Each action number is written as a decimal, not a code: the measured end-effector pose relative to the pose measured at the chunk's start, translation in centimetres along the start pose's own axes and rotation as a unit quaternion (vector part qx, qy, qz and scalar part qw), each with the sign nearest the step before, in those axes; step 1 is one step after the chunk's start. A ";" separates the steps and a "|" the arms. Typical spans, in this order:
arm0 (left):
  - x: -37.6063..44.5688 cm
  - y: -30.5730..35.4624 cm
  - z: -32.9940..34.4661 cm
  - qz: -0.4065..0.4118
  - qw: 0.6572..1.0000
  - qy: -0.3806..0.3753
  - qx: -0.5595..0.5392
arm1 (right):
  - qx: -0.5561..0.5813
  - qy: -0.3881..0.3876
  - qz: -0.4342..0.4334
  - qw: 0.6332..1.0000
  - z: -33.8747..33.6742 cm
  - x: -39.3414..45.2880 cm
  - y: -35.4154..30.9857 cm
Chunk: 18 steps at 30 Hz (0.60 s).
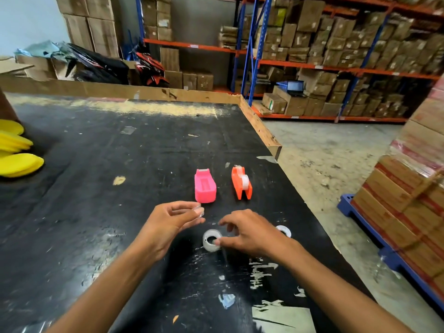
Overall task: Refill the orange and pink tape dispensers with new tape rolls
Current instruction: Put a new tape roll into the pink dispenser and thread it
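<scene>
A pink tape dispenser (205,186) lies on the black table, its roll bay holding nothing. To its right the orange tape dispenser (241,182) lies with a whitish roll seated in it. My left hand (168,224) pinches a small clear tape core (199,211) just below the pink dispenser. My right hand (247,233) has its thumb and fingers on a white tape roll (211,240) lying flat on the table. A second white roll (284,230) peeks out beyond my right wrist, partly hidden.
The black table (96,188) has a wooden raised rim (260,131) at the back and right. Yellow discs (14,155) lie stacked at the left edge. Strapped cartons on a blue pallet (408,200) stand close on the right. Shelving with boxes fills the background.
</scene>
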<state>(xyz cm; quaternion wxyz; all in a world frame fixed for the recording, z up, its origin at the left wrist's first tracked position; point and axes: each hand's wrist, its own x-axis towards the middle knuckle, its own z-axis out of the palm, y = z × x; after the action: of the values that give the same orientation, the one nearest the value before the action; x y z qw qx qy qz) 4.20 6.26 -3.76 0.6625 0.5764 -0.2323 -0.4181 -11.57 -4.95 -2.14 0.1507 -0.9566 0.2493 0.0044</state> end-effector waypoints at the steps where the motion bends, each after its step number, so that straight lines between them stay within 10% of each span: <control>1: -0.2 -0.1 -0.1 0.007 1.000 0.006 0.010 | 0.008 -0.011 0.002 1.000 0.5 0.3 -0.7; 7: -1.6 -0.3 -1.1 0.044 0.996 0.048 0.066 | 0.013 -0.004 0.016 1.000 2.5 1.9 -1.6; 13: -2.1 -0.3 -1.7 0.032 0.999 0.026 0.015 | 0.369 0.080 -0.042 0.925 0.7 2.0 -1.2; 18: -2.6 0.6 -0.9 0.040 0.999 -0.013 -0.009 | 0.435 0.094 -0.104 0.889 -0.6 1.5 -1.3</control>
<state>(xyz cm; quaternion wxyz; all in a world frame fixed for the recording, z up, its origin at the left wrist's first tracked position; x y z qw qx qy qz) 3.71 8.91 -2.95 0.6811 0.5553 -0.2599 -0.4004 -9.67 -4.72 -1.33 0.5276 -0.8113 0.1387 -0.2103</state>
